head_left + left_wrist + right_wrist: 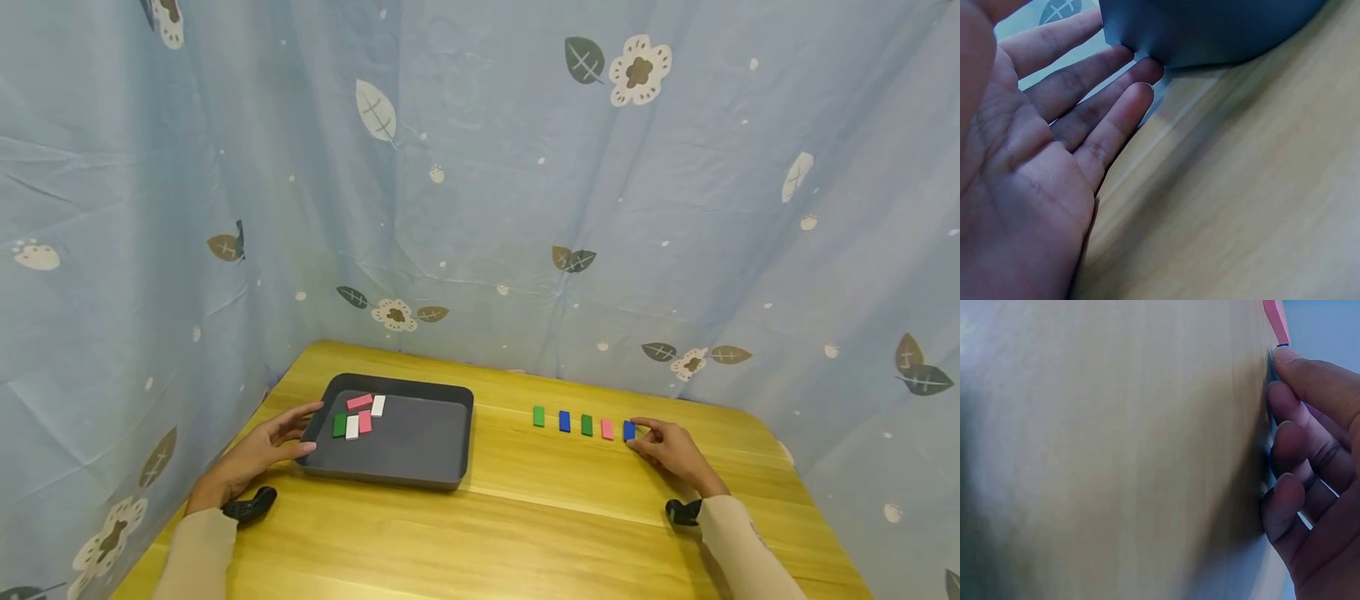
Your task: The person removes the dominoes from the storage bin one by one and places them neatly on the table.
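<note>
At the right end of a row of small flat blocks, my right hand (671, 452) pinches a blue block (628, 431) between thumb and index finger. To its left lie a pink block (607, 430), a dark green block (587, 425), another blue block (565, 421) and a light green block (538, 416). My left hand (258, 450) rests against the left side of a dark grey tray (420, 479), its fingers fairly straight. In the left wrist view, the fingertips (1142, 94) meet the tray's outer wall (1210, 31).
Inside the tray's left part are pink blocks (359, 402), white blocks (378, 407) and a green block (340, 426). The wooden table (450, 550) ends at a blue patterned curtain (480, 208) behind and at both sides. Black straps or devices (253, 505) sit at both wrists.
</note>
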The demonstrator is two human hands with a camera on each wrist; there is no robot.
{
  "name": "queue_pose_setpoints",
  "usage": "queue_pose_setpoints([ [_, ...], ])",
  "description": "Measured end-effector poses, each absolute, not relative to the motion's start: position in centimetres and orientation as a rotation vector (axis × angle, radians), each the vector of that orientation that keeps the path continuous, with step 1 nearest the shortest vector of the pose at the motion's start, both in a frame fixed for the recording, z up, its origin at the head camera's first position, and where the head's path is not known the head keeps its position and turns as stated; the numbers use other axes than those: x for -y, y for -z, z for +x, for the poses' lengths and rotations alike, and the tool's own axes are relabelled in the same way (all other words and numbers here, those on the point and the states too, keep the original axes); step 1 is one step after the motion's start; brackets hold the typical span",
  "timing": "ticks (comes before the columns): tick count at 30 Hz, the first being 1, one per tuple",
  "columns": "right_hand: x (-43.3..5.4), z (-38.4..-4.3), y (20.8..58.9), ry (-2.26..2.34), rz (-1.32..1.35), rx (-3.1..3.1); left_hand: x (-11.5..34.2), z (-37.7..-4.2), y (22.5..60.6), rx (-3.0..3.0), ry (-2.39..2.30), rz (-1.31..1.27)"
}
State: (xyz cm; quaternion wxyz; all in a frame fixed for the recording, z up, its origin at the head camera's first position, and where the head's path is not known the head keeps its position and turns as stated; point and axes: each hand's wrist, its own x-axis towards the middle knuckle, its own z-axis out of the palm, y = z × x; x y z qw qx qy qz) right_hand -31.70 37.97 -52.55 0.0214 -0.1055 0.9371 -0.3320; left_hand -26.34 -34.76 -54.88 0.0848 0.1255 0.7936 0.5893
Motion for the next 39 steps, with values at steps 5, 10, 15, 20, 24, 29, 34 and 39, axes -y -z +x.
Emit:
queue_pose_setpoints([
  [5,-37.9,-31.8,52.3,1.021,-0.312,-2.882,34.8,-26.7,54.9,-2.392,-1.766,0.44],
  [10,-37.8,-31.8,52.0,1.03,-0.318,-2.85,34.8,-26.6,54.9,-2.389,-1.78,0.444],
  [15,-37.9,-31.8,52.1,1.121,-0.289,-2.788,34.8,-26.5,54.8,-2.378,-1.779,0.433],
  [20,-37.5,-31.6,51.6,1.192,-0.258,-2.788,34.7,-26.3,54.8,-2.368,-1.779,0.413],
  [24,-36.6,-31.8,50.7,1.193,-0.279,-2.837,34.8,-26.3,54.9,-2.372,-1.776,0.409],
  [29,-35.0,-32.2,49.9,1.199,-0.311,-2.85,34.8,-26.4,55.0,-2.373,-1.783,0.422],
  [34,-32.9,-32.8,49.6,1.196,-0.368,-2.888,34.8,-26.4,55.0,-2.371,-1.79,0.418],
  [39,-30.3,-33.1,49.2,1.242,-0.413,-2.851,34.8,-26.3,55.0,-2.367,-1.797,0.411],
])
